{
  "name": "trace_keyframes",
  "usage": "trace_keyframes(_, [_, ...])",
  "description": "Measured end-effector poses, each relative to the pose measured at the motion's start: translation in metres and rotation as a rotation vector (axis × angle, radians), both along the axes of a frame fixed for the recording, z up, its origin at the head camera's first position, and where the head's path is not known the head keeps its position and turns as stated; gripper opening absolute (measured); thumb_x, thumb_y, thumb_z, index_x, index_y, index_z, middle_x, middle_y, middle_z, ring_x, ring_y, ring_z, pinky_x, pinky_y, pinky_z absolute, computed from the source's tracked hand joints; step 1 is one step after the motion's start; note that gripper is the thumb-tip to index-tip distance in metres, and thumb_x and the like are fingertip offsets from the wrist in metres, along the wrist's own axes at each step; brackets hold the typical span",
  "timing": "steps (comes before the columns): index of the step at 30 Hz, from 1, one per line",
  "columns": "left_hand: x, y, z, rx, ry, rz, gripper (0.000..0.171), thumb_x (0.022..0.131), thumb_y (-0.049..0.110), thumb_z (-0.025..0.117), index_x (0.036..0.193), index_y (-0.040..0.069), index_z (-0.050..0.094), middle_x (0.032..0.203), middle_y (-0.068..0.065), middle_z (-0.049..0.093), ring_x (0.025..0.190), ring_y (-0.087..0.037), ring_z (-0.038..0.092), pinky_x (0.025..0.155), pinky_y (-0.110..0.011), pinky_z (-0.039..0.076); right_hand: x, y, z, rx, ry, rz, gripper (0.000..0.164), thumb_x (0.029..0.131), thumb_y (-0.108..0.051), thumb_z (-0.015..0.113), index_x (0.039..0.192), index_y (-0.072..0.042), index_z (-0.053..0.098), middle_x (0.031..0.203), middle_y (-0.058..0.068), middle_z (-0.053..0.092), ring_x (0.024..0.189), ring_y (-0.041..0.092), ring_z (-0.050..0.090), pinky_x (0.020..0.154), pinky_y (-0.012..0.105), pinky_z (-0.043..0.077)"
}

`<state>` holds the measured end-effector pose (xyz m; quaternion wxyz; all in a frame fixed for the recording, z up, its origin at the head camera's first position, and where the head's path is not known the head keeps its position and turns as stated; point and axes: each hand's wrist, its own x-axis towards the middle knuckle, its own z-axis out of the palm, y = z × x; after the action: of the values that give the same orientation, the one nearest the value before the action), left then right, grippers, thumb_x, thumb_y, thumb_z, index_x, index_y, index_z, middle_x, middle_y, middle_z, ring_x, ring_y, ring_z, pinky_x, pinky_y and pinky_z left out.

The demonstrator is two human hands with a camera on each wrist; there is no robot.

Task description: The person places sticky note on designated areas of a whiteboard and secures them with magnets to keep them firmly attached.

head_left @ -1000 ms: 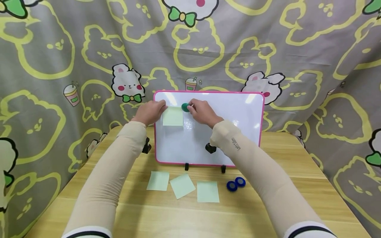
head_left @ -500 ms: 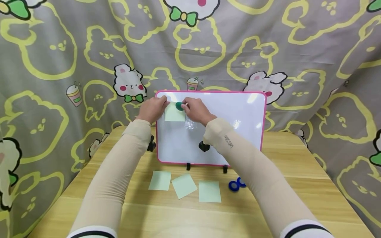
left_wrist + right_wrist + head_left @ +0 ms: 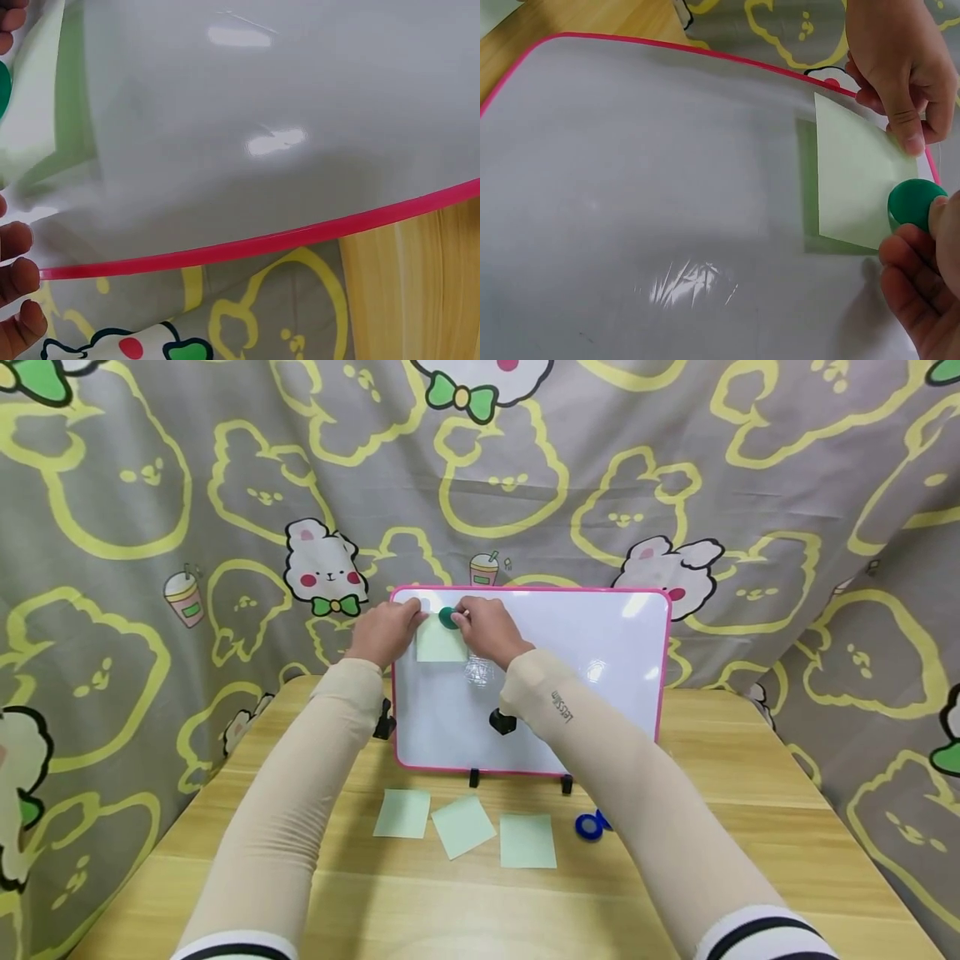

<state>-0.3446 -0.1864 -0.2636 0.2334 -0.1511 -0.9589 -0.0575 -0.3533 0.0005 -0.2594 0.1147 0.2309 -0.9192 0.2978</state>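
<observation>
My left hand [image 3: 384, 631] pinches the top left corner of a pale green sticky note [image 3: 441, 645] at the upper left of the whiteboard [image 3: 450, 718]. In the right wrist view the sheet [image 3: 847, 180] stands slightly off the board, with a shadow along its side and lower edge. My right hand [image 3: 491, 631] holds a round green magnet [image 3: 911, 201] between thumb and fingers, over the note's top edge. In the left wrist view only fingertips [image 3: 19, 277] of my left hand show, beside the pink rim, and a sliver of the magnet [image 3: 3, 88].
Three more pale green notes, a left one [image 3: 402, 814], a tilted middle one [image 3: 463, 827] and a right one [image 3: 527, 842], lie before the board. Blue round magnets [image 3: 588, 827] are partly behind my right sleeve [image 3: 630, 777]. Black feet [image 3: 474, 777] support the board on the wooden table [image 3: 420, 902].
The note has moved up the board with my left hand. My right hand has brought the green magnet left and up, from the note's right corner to over its top edge.
</observation>
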Motion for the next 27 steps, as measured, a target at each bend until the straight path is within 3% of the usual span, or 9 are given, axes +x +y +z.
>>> trace_keyframes(6, [-0.0017,0.0008,-0.0023,-0.009,0.017,0.005,0.021,0.103,0.031,0.048,0.097,0.012,0.056,0.075,-0.012,0.062,0.059,-0.031,0.055,0.051,-0.041,0.044,-0.0033,-0.0027,-0.0024,0.002,0.011,-0.007,0.023,0.1,-0.025,0.055,0.11,-0.006,0.063,0.106,0.007,0.067,0.086,0.017,0.058,0.081,0.029,0.049])
trace_keyframes(15, [-0.0032,0.0013,-0.0009,-0.012,-0.017,0.019,0.022,0.103,0.033,0.047,0.095,0.013,0.054,0.079,-0.011,0.063,0.06,-0.031,0.054,0.05,-0.039,0.042,-0.0031,-0.0066,-0.0028,0.005,0.044,-0.03,0.023,0.1,-0.026,0.054,0.11,-0.007,0.063,0.105,0.007,0.068,0.087,0.017,0.059,0.08,0.03,0.049])
trace_keyframes(27, [-0.0045,0.004,0.0001,-0.037,-0.022,0.038,0.021,0.103,0.033,0.048,0.098,0.014,0.054,0.079,-0.011,0.064,0.059,-0.031,0.054,0.05,-0.038,0.041,-0.0037,-0.0104,0.0009,-0.016,0.021,-0.068,0.024,0.1,-0.027,0.055,0.113,-0.007,0.06,0.104,0.007,0.066,0.084,0.017,0.057,0.078,0.028,0.048])
